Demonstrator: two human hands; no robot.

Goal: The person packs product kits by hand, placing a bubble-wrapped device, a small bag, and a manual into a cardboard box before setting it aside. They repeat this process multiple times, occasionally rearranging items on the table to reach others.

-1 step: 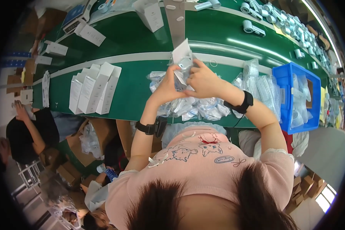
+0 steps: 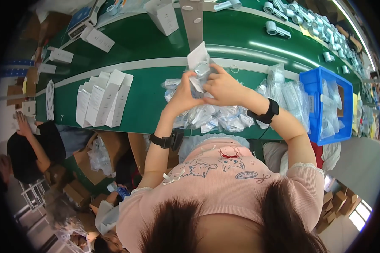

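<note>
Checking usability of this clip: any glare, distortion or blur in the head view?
Head view: strong fisheye bending, black vignette at the rim; a glare streak on the green table; hands, left and right, and the clear bag they hold are reasonably sharp; edges soften.

You had a row of flat white cartons lying side by side on the green table, left of the heap of clear bagged parts. To your right stood a blue bin with more clear bags in it. Across the pale dividing strip, an upright white box stood on the far belt, and small grey cylindrical parts lay scattered toward the far right. Low on your left, a person in a dark top sat among brown cardboard boxes.
</note>
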